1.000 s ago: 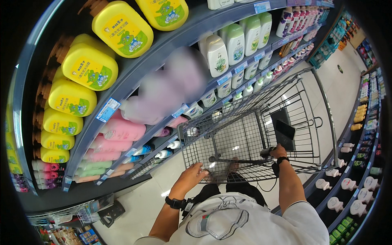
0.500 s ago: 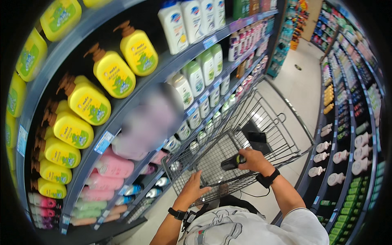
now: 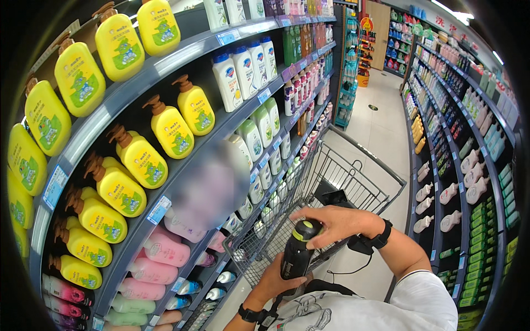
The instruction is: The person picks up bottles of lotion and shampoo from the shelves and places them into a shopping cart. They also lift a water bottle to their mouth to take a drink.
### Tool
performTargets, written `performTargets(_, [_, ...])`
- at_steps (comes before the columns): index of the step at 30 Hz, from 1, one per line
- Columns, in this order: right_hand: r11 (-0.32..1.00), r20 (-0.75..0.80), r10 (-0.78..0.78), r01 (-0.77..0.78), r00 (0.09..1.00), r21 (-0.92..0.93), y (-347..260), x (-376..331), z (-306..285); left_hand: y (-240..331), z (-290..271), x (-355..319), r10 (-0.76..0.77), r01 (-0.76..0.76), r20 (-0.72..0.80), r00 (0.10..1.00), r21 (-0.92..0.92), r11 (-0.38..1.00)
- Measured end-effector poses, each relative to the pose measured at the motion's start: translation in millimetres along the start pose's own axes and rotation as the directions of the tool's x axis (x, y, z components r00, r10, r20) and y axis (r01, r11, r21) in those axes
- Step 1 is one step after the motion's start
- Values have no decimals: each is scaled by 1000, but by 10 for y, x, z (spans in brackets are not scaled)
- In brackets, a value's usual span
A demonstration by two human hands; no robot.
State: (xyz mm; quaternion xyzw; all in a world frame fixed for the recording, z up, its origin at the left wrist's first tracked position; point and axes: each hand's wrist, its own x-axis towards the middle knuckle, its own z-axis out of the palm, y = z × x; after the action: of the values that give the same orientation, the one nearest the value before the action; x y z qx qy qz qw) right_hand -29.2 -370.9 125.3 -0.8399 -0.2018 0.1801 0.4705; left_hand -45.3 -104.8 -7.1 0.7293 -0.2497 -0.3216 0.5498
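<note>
Both hands are on a black bottle (image 3: 296, 258) with a dark cap and a yellow-green ring, held tilted over the near end of the shopping cart. My left hand (image 3: 274, 280) is wrapped round its lower body. At the top, my right hand (image 3: 339, 225) grips the cap end, its thumb on the near side and its fingers reaching over the far side. Beyond the hands, the wire shopping cart (image 3: 377, 161) holds a dark phone-like device (image 3: 334, 196) resting on a dark box-like thing.
Shelves on the left carry yellow pump bottles (image 3: 144, 160), white bottles (image 3: 227, 83) and pink bottles (image 3: 167, 252). A stocked shelf (image 3: 441, 182) runs along the right. A tiled aisle floor (image 3: 367, 113) leads ahead. A black cable (image 3: 353, 271) hangs below my right wrist.
My right hand has brought the bottle nearer and turned it more upright. My left hand, open before, has closed round its lower part. The view has tilted up along the aisle.
</note>
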Motion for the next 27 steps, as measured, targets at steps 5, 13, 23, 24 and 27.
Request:
performTargets(5, [887, -274, -33, 155, 961, 435, 105, 177, 589, 191, 74, -168, 150, -161, -433, 889, 10, 987])
performTargets(13, [679, -460, -225, 477, 859, 558, -357, 329, 734, 608, 257, -94, 335, -92, -722, 606, 355, 930])
performTargets(23, [669, -469, -262, 509, 844, 542, -135, -146, 261, 838, 888, 364, 487, -104, -720, 495, 507, 855])
performTargets(24, [663, -454, -271, 506, 849, 551, -127, -177, 246, 846, 926, 376, 482, -88, -731, 484, 507, 857])
performTargets(27, [644, -476, -247, 510, 844, 570, -62, -236, 204, 844, 1041, 438, 495, -78, -722, 483, 528, 845])
